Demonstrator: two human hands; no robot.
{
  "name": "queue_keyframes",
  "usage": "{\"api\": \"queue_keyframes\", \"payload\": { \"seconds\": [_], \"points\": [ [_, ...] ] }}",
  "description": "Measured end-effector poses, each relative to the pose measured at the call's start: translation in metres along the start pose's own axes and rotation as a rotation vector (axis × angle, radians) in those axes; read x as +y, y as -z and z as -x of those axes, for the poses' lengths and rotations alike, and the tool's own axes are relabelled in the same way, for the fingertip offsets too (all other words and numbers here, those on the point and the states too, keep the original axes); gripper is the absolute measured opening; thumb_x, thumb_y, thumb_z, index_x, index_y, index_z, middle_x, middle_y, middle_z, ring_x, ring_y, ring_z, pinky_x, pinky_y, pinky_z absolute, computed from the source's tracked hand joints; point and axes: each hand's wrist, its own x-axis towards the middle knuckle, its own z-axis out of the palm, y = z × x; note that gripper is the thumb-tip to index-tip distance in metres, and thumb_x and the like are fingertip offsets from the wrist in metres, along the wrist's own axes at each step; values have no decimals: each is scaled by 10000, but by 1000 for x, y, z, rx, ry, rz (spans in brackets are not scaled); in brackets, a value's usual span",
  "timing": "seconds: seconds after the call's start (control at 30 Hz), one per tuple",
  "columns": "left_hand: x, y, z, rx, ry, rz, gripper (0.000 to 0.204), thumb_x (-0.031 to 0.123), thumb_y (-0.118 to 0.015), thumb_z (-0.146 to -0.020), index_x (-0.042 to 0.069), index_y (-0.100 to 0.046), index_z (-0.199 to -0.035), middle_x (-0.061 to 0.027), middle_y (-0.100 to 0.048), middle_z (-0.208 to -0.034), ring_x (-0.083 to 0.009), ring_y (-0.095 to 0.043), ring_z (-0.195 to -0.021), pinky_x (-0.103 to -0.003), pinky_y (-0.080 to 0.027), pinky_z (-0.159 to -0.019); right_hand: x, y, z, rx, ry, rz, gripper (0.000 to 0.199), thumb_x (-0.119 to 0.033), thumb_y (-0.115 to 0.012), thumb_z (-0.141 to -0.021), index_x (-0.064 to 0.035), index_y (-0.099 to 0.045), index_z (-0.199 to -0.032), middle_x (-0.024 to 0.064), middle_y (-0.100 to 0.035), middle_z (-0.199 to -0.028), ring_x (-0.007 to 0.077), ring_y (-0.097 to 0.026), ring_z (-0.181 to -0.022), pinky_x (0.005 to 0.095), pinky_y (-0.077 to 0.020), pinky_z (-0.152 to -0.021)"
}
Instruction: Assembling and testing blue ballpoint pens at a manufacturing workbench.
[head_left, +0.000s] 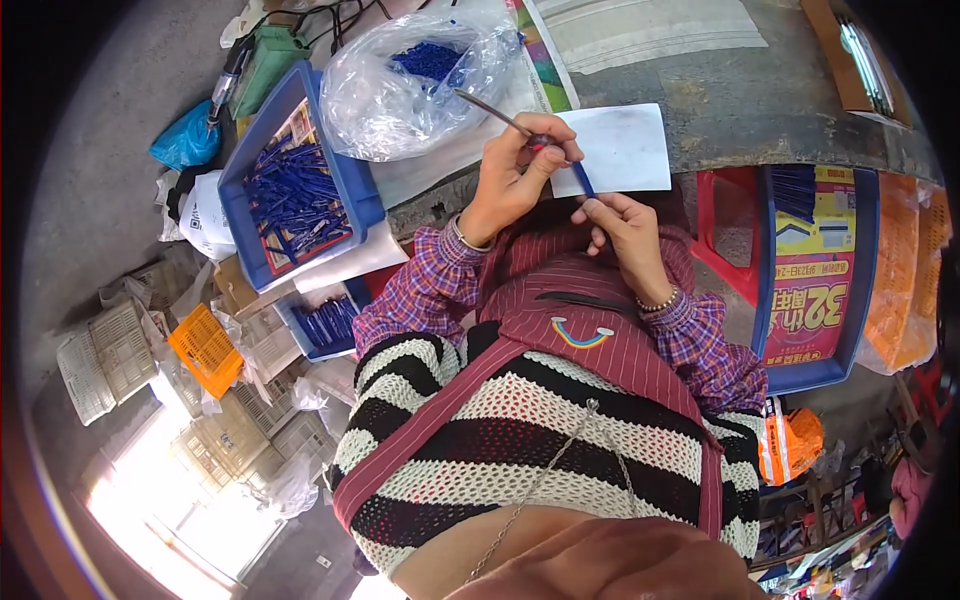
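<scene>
Blue pen barrel (583, 178), slim and plastic, sits pinched in the right hand (625, 228), its long axis running up and slightly left toward the left hand (515, 172). The left hand grips a thin grey rod (492, 112) slanting up-left from the barrel's top end. Behind them a white sheet (625, 148) lies on the worktop (760, 105). Left, a blue tray (345, 185) holds many blue barrels; farther off, a clear bag (400, 85) holds small blue parts.
</scene>
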Motion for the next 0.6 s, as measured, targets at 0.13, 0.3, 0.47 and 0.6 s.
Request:
{"api": "queue_keyframes", "payload": {
  "seconds": [0.13,0.3,0.47,0.6],
  "points": [
    [-2,1,2,4,0,-1,146,55,-526,-891,-18,-520,-1018,-84,-595,-896,-136,-595,-831,-253,-476,-745,-2,0,1,-15,-12,-25,195,-101,-563,-871,65,-603,-966,85,-652,-799,39,-487,-500,194,-457,-438],
    [-3,4,4,-4,-23,-69,130,27,-551,-863,-32,-561,-979,-83,-608,-894,-137,-607,-806,-258,-481,-732,-10,1,3,-52,-116,-122,214,-122,-545,-885,59,-593,-989,49,-622,-789,33,-447,-515,182,-410,-452],
    [0,4,6,20,-4,-105,130,16,-566,-848,-33,-575,-968,-80,-616,-879,-130,-611,-798,-248,-481,-720,-12,12,1,-206,-310,-417,254,-158,-503,-914,39,-542,-1070,-15,-532,-779,12,-329,-509,154,-292,-458],
    [0,3,6,26,15,-108,128,11,-577,-839,-28,-582,-960,-72,-620,-869,-126,-613,-795,-243,-482,-717,-10,17,-2,-220,-361,-459,249,-158,-501,-917,33,-537,-1072,-15,-528,-777,5,-335,-510,154,-297,-456]
  ]
}}
